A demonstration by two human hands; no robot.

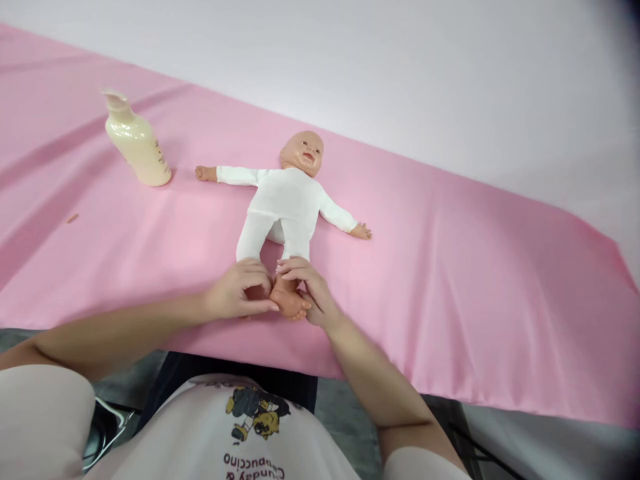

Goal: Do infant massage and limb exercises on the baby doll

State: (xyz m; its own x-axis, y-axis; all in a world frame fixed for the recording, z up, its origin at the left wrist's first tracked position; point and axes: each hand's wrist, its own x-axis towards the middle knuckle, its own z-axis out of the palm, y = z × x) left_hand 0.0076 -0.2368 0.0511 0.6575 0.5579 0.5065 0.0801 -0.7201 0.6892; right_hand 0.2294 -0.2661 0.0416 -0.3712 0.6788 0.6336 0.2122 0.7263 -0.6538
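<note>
A baby doll point(283, 193) in a white top and white trousers lies on its back, arms spread, head away from me. One bare foot point(290, 303) sticks out of its trouser leg between my hands. My left hand point(243, 290) is curled at the foot's left side, with thumb and fingertips against the heel. On the other side, my right hand point(315, 290) has its fingers over the trouser cuff and ankle, while its thumb lies partly hidden behind the foot. The doll's other foot is mostly covered by my left hand.
A pump-type bottle of pale yellow liquid point(140, 147) stands on the pink cloth point(465, 287) to the left. Farther left lies a small brownish piece point(73, 218). A white wall point(400, 80) rises behind the table, whose front edge runs close to my body.
</note>
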